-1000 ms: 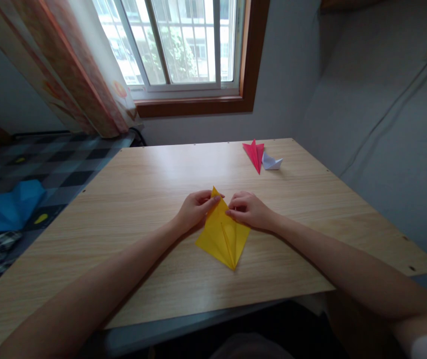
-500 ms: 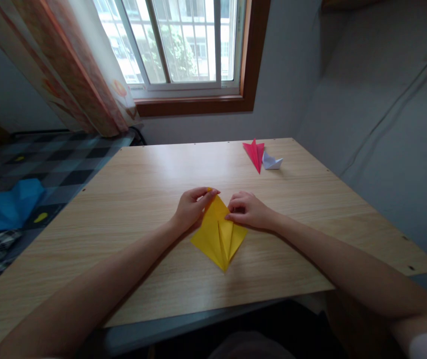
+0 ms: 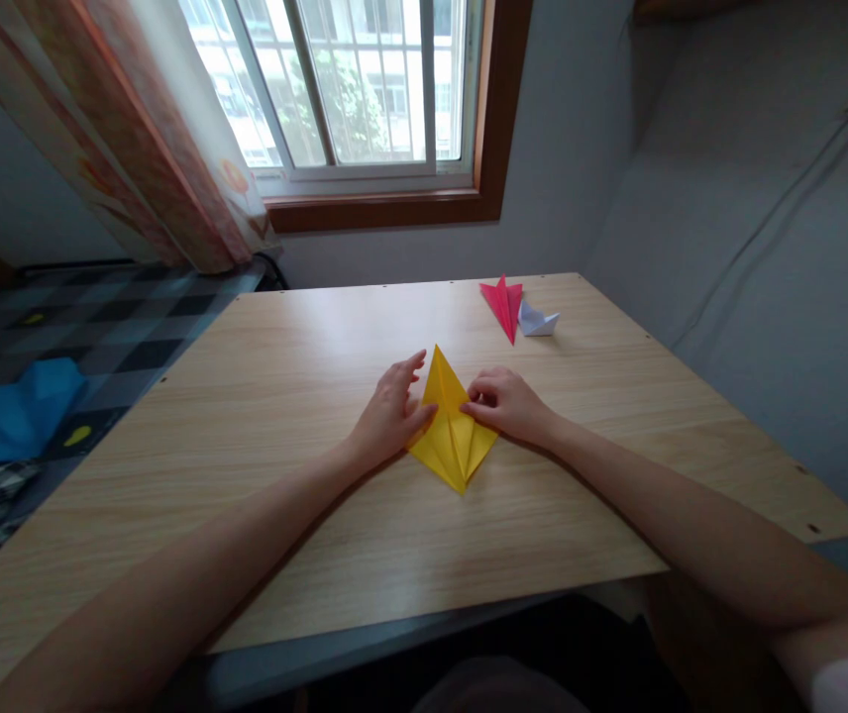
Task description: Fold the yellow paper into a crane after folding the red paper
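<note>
A folded yellow paper (image 3: 452, 428) is pressed flat on the counter (image 3: 305, 337). The left hand (image 3: 388, 416) lies open-palmed on its left edge. The right hand (image 3: 507, 404), fingers curled, pins its right flap; nothing is gripped.

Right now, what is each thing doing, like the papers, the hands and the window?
Yellow folded paper kite shape: flat on the wooden table, pinned by both hands.
Left hand: open, fingers spread on the paper's left edge.
Right hand: fingers curled, pressing the right flap.
Red folded paper: lying untouched.
White folded paper: beside the red one.
Window: shut.
</note>
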`<action>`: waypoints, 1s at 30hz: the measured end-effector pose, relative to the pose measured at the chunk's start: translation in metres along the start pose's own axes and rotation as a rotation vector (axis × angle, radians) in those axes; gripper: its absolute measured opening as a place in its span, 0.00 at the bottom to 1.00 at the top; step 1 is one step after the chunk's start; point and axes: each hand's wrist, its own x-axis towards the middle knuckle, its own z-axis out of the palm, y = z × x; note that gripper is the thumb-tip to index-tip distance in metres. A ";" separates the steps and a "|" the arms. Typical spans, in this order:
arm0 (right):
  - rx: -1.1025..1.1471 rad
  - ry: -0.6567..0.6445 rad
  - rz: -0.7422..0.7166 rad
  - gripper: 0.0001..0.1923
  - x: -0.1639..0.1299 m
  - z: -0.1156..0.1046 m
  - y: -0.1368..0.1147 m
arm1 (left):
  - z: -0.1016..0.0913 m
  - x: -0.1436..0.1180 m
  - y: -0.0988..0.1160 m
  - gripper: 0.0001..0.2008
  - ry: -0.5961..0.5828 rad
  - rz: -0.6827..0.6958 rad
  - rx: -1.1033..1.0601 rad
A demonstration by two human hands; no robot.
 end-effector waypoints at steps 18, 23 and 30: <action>-0.085 0.096 0.121 0.09 -0.001 0.003 0.003 | -0.002 -0.005 0.016 0.10 -0.270 0.286 0.427; -0.155 0.025 0.007 0.05 -0.004 0.004 0.005 | -0.002 -0.005 0.017 0.12 -0.294 0.255 0.418; -0.182 -0.046 -0.042 0.09 -0.006 0.000 0.004 | -0.003 -0.007 0.016 0.17 -0.310 0.231 0.467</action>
